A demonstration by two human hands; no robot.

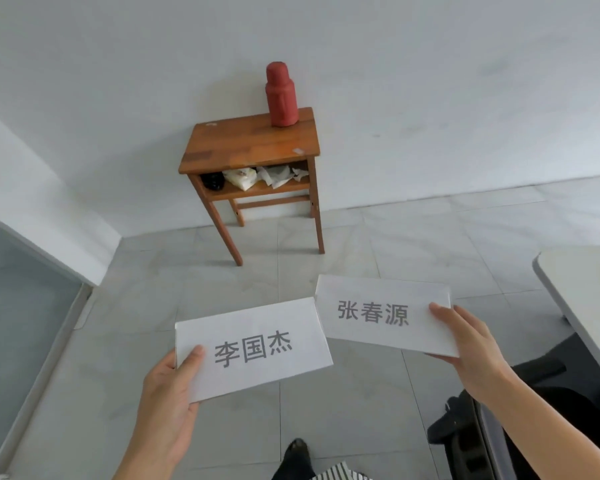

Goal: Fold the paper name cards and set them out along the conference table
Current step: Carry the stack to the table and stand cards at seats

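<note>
Two white paper name cards with grey printed characters are held in the air above the tiled floor. My left hand (168, 400) grips the left name card (253, 344) at its lower left corner, thumb on top. My right hand (471, 348) grips the right name card (383, 315) by its right edge, thumb on the front. The two cards nearly touch at their inner corners. Both look like folded sheets, their printed faces toward me. A corner of the pale conference table (582, 292) shows at the right edge.
A small wooden side table (253, 143) stands against the white wall ahead, with a red thermos (281, 95) on top and crumpled paper on its shelf. A black chair (478, 431) sits at the lower right under the table. A glass panel (18, 306) is at the left.
</note>
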